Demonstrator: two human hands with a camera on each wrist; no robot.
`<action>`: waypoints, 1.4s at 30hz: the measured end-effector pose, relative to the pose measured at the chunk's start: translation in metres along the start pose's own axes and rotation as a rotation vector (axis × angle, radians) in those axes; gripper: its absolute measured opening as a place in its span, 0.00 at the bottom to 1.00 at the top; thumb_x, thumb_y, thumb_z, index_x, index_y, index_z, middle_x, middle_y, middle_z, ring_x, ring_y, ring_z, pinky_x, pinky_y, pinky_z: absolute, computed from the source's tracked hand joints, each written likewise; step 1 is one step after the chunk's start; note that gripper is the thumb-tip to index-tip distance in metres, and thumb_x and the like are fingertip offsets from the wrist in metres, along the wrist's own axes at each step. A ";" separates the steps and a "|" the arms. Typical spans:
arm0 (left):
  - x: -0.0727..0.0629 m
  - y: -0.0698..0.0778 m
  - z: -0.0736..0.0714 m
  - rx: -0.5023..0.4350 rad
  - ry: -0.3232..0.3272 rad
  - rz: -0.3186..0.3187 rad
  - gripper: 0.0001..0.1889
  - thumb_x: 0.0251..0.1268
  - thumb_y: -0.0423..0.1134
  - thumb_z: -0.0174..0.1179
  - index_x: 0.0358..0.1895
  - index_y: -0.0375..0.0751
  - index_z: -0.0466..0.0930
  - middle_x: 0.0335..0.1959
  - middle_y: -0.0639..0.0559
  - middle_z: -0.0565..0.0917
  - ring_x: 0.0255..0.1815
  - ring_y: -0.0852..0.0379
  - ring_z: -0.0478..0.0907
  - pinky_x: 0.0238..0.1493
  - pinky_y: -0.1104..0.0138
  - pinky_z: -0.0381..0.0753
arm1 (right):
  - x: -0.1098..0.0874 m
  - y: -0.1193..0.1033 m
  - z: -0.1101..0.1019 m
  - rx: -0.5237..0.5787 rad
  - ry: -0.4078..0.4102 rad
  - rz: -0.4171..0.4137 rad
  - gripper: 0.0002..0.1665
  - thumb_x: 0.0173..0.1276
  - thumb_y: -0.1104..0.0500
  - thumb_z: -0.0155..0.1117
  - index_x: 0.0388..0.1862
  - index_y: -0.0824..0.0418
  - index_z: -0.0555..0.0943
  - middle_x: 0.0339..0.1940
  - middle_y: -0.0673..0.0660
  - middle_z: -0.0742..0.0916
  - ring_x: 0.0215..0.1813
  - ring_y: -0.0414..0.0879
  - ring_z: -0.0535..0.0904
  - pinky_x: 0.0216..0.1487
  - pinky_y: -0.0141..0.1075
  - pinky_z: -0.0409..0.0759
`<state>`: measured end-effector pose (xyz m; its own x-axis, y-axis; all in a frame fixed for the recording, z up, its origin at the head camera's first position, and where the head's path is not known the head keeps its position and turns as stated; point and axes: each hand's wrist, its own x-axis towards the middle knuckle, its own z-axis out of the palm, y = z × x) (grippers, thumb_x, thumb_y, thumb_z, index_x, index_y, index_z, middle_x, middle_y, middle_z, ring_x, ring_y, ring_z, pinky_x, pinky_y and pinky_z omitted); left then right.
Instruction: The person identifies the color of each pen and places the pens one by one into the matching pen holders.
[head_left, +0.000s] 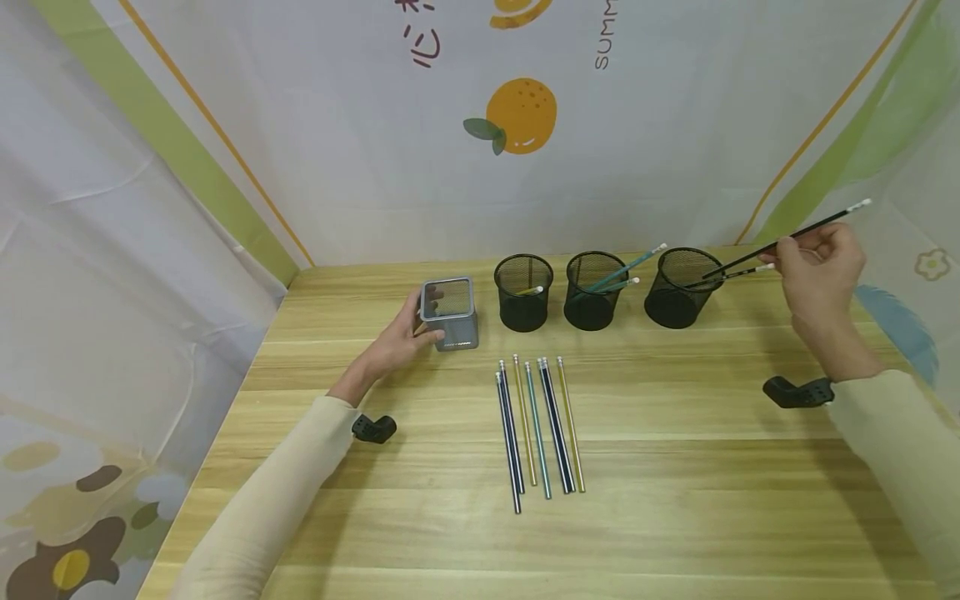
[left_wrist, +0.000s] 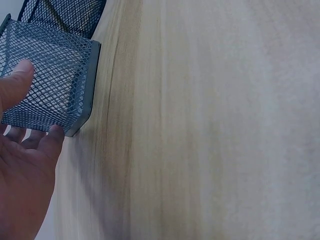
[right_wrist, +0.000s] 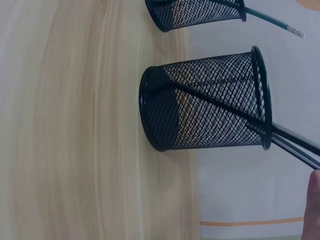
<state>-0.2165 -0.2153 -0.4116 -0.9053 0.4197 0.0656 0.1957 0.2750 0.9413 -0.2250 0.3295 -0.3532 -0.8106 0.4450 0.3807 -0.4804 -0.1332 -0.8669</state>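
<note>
My left hand (head_left: 396,342) grips the grey square mesh pencil holder (head_left: 456,333) from its left side, thumb across the near face and fingers along the side in the left wrist view. My right hand (head_left: 823,271) pinches a black pencil (head_left: 813,226) with a white eraser. That pencil slants down to the left, its lower end at the mouth of the rightmost round black mesh holder (head_left: 670,310). Another black pencil (head_left: 746,272) leans in this holder, its eraser end beneath my right hand. The right wrist view shows both dark pencils crossing the holder's rim (right_wrist: 265,100).
The middle round mesh holder (head_left: 589,312) has teal pencils leaning right. A yellow pencil (head_left: 530,291) stands in the left round holder (head_left: 523,315). Several dark, gold and teal pencils (head_left: 531,425) lie in a row on the wooden table (head_left: 675,500). A white curtain (head_left: 637,167) hangs behind.
</note>
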 end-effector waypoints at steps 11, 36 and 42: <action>0.000 0.000 0.000 0.009 0.008 -0.007 0.38 0.74 0.23 0.54 0.80 0.39 0.45 0.77 0.38 0.56 0.78 0.38 0.52 0.75 0.48 0.55 | -0.002 0.003 -0.006 -0.011 -0.052 0.030 0.05 0.66 0.76 0.60 0.36 0.69 0.76 0.30 0.60 0.84 0.27 0.44 0.86 0.32 0.26 0.84; 0.001 -0.001 0.000 0.011 -0.001 0.000 0.37 0.74 0.24 0.55 0.79 0.37 0.45 0.76 0.36 0.56 0.78 0.38 0.53 0.75 0.49 0.56 | -0.003 0.002 -0.022 -0.012 -0.294 0.291 0.07 0.67 0.76 0.65 0.43 0.70 0.82 0.35 0.57 0.87 0.37 0.43 0.87 0.43 0.32 0.85; 0.000 0.000 0.000 0.012 0.003 -0.004 0.37 0.74 0.23 0.55 0.79 0.38 0.46 0.75 0.37 0.57 0.77 0.39 0.53 0.75 0.49 0.55 | -0.004 0.001 -0.033 -0.093 -0.435 0.418 0.08 0.70 0.76 0.62 0.44 0.67 0.81 0.37 0.56 0.88 0.39 0.45 0.88 0.43 0.33 0.85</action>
<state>-0.2170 -0.2154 -0.4116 -0.9073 0.4157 0.0633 0.1967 0.2866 0.9376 -0.2110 0.3567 -0.3659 -0.9961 -0.0336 0.0817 -0.0766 -0.1316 -0.9883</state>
